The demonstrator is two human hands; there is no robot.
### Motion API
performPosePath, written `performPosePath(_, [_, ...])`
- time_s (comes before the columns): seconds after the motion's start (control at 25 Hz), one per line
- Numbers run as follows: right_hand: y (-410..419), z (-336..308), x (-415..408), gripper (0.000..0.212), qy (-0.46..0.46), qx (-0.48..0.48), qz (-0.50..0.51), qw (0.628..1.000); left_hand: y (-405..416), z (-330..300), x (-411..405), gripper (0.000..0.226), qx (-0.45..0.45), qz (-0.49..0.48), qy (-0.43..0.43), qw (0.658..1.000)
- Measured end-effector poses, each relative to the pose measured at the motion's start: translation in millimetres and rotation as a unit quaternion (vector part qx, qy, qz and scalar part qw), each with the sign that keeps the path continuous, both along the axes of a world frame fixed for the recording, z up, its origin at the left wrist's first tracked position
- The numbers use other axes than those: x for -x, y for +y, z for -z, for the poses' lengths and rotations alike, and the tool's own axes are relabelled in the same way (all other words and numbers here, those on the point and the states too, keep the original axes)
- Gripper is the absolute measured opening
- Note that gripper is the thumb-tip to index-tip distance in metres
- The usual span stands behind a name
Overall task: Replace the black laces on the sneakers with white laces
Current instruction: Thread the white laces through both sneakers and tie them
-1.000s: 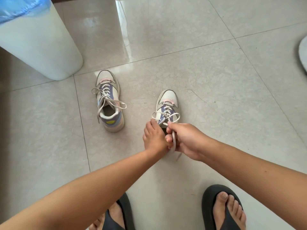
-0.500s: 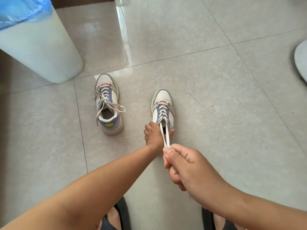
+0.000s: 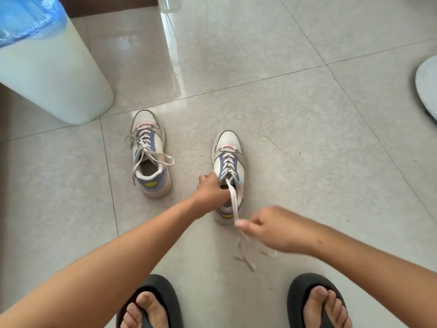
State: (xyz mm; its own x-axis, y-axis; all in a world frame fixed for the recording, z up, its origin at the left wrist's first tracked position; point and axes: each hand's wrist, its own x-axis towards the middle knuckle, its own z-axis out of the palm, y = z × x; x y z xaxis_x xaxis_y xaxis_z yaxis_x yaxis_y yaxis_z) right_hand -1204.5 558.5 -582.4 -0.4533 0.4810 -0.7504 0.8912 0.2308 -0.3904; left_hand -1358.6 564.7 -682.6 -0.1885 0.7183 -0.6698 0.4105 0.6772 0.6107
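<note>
Two sneakers stand on the floor (image 3: 307, 138), toes pointing away. The right sneaker (image 3: 228, 159) lies just beyond the left hand (image 3: 211, 192), whose fingers (image 3: 208, 179) grip its collar. Its lace (image 3: 233, 200) runs back to the pinching fingertips (image 3: 241, 224) of the right hand (image 3: 274, 229), loose ends trailing below. The left sneaker (image 3: 149, 152) sits left of both hands; the bin (image 3: 47, 74) stands farther back-left.
</note>
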Motion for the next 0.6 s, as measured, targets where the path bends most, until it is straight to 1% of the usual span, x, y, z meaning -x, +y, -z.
performPosePath(0.04, [14,12,1,0.04,0.013,-0.045,0.03,0.998,2,-5,9,0.046,-0.022,-0.006,-0.021,1.0])
performPosePath(0.08, [29,25,3,0.028,0.043,-0.077,0.085,0.992,5,-10,15,0.029,-0.053,-0.011,-0.027,0.998])
performPosePath(0.12, [42,38,8,0.021,0.076,-0.092,0.139,0.983,9,-14,20,0.018,-0.088,-0.007,-0.012,0.996])
performPosePath(0.16, [52,48,15,0.022,0.101,-0.09,0.175,0.975,14,-15,23,0.015,-0.114,0.015,0.018,0.993])
performPosePath(0.2, [59,59,21,0.027,0.115,-0.082,0.186,0.972,18,-16,24,0.013,-0.128,0.043,0.046,0.99])
performPosePath(0.28, [64,75,30,0.034,0.122,-0.089,0.174,0.973,27,-14,27,0.01,-0.138,0.091,0.082,0.983])
performPosePath(0.32, [65,80,33,0.035,0.122,-0.095,0.174,0.973,31,-13,29,0.01,-0.134,0.114,0.086,0.981])
performPosePath(0.48, [64,88,32,0.027,0.16,-0.099,0.198,0.962,48,-9,42,0.01,-0.055,0.168,0.024,0.984])
performPosePath(0.52, [64,89,32,0.026,0.167,-0.1,0.195,0.961,50,-9,43,0.009,-0.044,0.176,0.017,0.983])
performPosePath(0.6, [64,90,31,0.025,0.172,-0.097,0.186,0.962,52,-8,43,0.008,-0.056,0.177,0.018,0.982])
